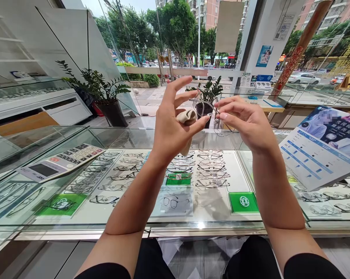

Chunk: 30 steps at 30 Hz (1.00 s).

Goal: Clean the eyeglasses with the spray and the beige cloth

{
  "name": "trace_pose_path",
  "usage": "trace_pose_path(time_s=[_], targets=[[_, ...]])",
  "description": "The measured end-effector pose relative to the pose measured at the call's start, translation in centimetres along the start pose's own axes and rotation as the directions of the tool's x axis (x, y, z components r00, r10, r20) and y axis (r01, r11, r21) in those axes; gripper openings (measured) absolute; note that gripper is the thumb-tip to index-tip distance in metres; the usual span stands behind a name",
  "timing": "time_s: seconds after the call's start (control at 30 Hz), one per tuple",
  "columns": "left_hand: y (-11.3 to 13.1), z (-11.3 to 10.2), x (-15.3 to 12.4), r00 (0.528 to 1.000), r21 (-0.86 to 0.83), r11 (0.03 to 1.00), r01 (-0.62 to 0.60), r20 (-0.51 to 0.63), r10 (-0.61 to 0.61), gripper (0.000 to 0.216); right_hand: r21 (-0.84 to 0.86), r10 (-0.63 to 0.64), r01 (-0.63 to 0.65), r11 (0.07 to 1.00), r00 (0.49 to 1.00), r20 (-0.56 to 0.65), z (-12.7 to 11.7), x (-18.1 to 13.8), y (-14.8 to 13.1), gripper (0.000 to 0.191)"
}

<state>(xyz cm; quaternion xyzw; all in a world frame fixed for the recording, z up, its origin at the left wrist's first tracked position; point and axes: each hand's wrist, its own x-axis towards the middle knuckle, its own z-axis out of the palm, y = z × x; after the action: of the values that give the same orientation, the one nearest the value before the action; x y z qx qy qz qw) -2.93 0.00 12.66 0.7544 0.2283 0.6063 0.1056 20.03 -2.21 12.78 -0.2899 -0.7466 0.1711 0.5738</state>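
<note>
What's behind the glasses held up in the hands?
Behind the glasses: a potted plant, leaves and part of the dark pot visible. The left hand covers some of the pot; that portion can't be seen.

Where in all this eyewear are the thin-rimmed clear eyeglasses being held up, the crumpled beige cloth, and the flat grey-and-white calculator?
Thin-rimmed clear eyeglasses (203, 107): head view, on the lens at picture left.
Crumpled beige cloth (187, 116): head view, on its upper folds.
Flat grey-and-white calculator (62, 162): head view, mid top face.

Thin-rimmed, clear-lensed eyeglasses (213, 111) are held tilted in midair; a bunched beige fabric cloth (187, 117) sits beside them, partly hidden.
</note>
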Motion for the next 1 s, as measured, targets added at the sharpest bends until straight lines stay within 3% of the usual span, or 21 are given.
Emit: trace_pose_path(time_s=[0.17, 0.37, 0.5, 0.6, 0.7, 0.83, 1.0], targets=[[-0.9, 0.3, -0.1, 0.998, -0.065, 0.997, 0.043, 0.041, -0.041, 0.08, 0.007, 0.014, -0.013, 1.0, 1.0, -0.026, 0.6, 0.1, 0.2, 0.014], [-1.7, 0.6, 0.1, 0.999, -0.07, 0.996, 0.048, 0.025, -0.046, 0.07, 0.174, 0.125, -0.123, 0.977, 0.992, -0.002, 1.5, 0.1, 0.5, 0.028], [-1.8, 0.8, -0.1, 0.999, -0.043, 0.998, 0.052, -0.001, -0.052, 0.069, 0.174, 0.136, -0.123, 0.977, 0.988, -0.069, 2.0, 0.2, 0.9, 0.031], [-1.1, 1.0, -0.5, 0.996, 0.035, 0.999, 0.031, -0.089, -0.028, 0.054, 0.132, 0.112, -0.094, 0.987, 0.983, -0.142, 2.2, 0.2, 1.2, 0.029], [0.2, 1.1, -0.9, 0.984, 0.124, 0.992, 0.033, -0.179, -0.01, 0.026, 0.036, 0.066, -0.059, 0.998, 0.977, -0.205, 2.5, 0.1, 1.4, 0.027], [1.7, 1.2, -1.2, 0.993, 0.1, 0.991, 0.092, -0.08, -0.084, 0.034, -0.122, -0.052, 0.021, 0.992, 0.966, -0.253, 3.6, -0.4, 0.7, 0.02], [1.8, 1.1, -0.9, 0.988, 0.035, 0.988, 0.153, -0.008, -0.153, 0.038, -0.259, -0.159, 0.086, 0.962, 0.947, -0.277, 5.1, -0.8, -0.1, 0.016]])
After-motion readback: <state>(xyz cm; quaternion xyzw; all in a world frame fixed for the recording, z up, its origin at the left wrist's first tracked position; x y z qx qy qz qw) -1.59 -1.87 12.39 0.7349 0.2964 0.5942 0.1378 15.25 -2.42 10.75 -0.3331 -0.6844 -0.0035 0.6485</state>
